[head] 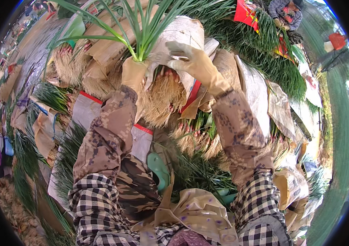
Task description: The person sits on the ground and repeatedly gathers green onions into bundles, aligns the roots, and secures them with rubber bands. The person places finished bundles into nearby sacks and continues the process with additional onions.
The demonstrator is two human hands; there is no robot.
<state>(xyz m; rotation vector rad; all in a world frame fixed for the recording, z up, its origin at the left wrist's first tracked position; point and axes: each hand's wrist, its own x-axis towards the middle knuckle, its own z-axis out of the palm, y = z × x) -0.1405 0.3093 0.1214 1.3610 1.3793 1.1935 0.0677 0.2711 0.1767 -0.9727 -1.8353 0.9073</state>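
Observation:
In pale gloves, both of my hands are raised above bundled plants. My left hand (133,72) is closed around the base of a bunch of long green leaves (139,46), which fan out above the fist. Just to its right, my right hand (193,63) has its thumb and fingers apart, blurred by motion. A pale, blurred strip (159,58) lies between the two hands; whether my right fingers hold it is unclear. Below them, a wrapped bundle (166,97) shows reddish stem bases and a thick mass of tan roots.
More root bundles (70,64) wrapped in paper and sacking lie to the left. Others (193,135) sit below my right hand. Leafy heaps (251,46) rise at the back right, near a seated person (286,15). A green boot (158,172) stands among loose leaves.

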